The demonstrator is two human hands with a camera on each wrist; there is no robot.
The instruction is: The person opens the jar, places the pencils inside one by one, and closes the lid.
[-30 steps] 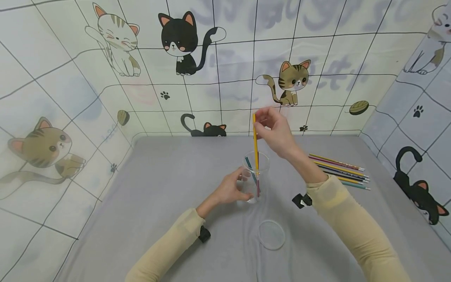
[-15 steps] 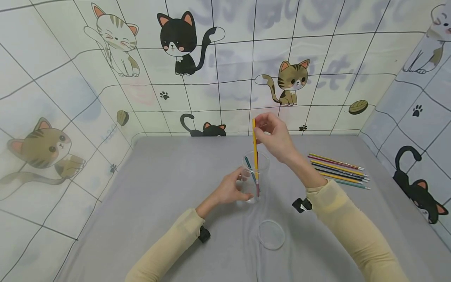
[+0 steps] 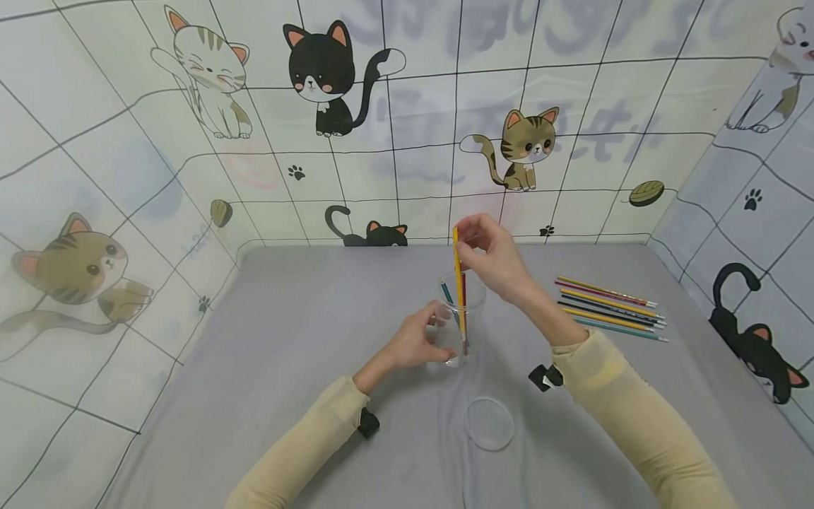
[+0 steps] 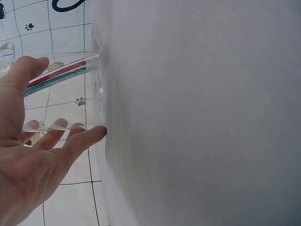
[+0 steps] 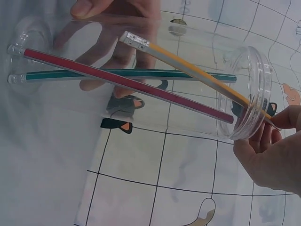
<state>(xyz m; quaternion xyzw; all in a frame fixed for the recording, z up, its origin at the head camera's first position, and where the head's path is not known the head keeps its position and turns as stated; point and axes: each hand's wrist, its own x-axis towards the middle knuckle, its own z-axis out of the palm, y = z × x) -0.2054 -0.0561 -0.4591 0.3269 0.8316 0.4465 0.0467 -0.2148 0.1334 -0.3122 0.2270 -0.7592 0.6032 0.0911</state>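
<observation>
Glossy clear plastic-looking jar (image 5: pixel 257 94), smooth painted pencils (image 5: pixel 129 86), matt grey tablecloth (image 3: pixel 318 304)

At four o'clock, the right hand (image 5: pixel 275 157) pinches the yellow pencil (image 5: pixel 197 73) beside the mouth of the clear jar (image 5: pixel 260 66), which points toward three. The pencil's eraser end is inside, near twelve. The red pencil (image 5: pixel 129 86) crosses the green pencil (image 5: pixel 155 74), both eraser ends at ten. At eleven, the left hand (image 5: pixel 136 21) holds the jar.
</observation>
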